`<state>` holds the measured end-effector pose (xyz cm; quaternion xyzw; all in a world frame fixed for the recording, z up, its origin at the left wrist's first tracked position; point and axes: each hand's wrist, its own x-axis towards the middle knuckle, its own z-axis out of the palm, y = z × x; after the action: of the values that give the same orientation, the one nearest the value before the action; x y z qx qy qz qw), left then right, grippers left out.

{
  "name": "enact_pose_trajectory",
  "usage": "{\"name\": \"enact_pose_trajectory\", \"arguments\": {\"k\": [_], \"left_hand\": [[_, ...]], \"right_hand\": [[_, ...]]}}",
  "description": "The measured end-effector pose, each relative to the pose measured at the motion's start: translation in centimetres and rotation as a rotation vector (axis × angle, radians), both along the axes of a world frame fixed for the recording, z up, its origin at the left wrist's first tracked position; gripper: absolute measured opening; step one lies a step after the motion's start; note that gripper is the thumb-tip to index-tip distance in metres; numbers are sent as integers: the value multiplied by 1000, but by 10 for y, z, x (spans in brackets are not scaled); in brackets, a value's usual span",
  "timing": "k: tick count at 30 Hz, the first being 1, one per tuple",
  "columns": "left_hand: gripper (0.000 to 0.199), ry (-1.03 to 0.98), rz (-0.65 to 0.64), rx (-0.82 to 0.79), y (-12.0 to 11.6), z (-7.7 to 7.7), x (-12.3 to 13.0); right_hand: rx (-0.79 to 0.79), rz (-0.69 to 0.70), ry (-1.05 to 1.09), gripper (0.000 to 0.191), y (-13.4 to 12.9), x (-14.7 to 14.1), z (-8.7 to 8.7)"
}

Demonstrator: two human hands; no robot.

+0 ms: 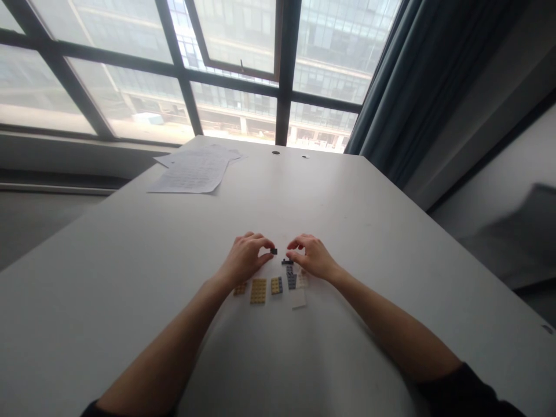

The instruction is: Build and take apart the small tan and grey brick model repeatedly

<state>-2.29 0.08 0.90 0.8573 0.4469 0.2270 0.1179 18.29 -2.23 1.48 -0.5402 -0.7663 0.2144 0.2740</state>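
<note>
Between thumb and forefinger, my left hand (248, 255) pinches a small black toy brick (273, 251) just above the table. My right hand (313, 256) is a short way to the right, its thumb and forefinger slightly apart with nothing visible between them. Under its fingertips lies a dark narrow brick piece (287, 262). Nearer to me are grey studded plates (291, 281) and a white studded piece (302, 280), partly under the right hand. A tan studded plate (258, 291), a tan and grey piece (277, 285) and a smooth white tile (299, 299) lie in front of me. Another tan piece (239, 289) is partly hidden by my left wrist.
The white table (369, 231) reaches to the window. Printed paper sheets (191, 171) overlap at its far left. Two small round holes, one dark hole (275, 153) among them, sit near the far edge. A blue-grey curtain (391, 104) hangs at the right.
</note>
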Motion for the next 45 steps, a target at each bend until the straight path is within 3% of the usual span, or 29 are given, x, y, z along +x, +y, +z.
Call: {"name": "enact_pose_trajectory", "arguments": {"k": [4, 7, 15, 18, 23, 29, 38, 45], "left_hand": [[10, -190, -21, 38, -9, 9, 8], [8, -217, -3, 95, -13, 11, 14], [11, -159, -59, 176, -16, 8, 18], [14, -170, -19, 177, -16, 12, 11], [18, -169, 95, 151, -14, 10, -19], [23, -156, 227, 55, -15, -1, -51], [25, -121, 292, 34, -15, -12, -66], [26, -132, 315, 34, -14, -20, -68]], "right_hand": [[-197, 29, 388, 19, 0, -8, -2], [-242, 45, 598, 16, -1, -12, -5], [-171, 29, 637, 15, -9, -3, -3], [-162, -28, 572, 17, -6, 17, -5], [-107, -201, 203, 15, 5, 52, -17], [-38, -178, -2, 16, 8, 51, -24], [-10, -174, -18, 17, 10, 57, -26], [44, -85, -18, 11, 12, 62, -29]]}}
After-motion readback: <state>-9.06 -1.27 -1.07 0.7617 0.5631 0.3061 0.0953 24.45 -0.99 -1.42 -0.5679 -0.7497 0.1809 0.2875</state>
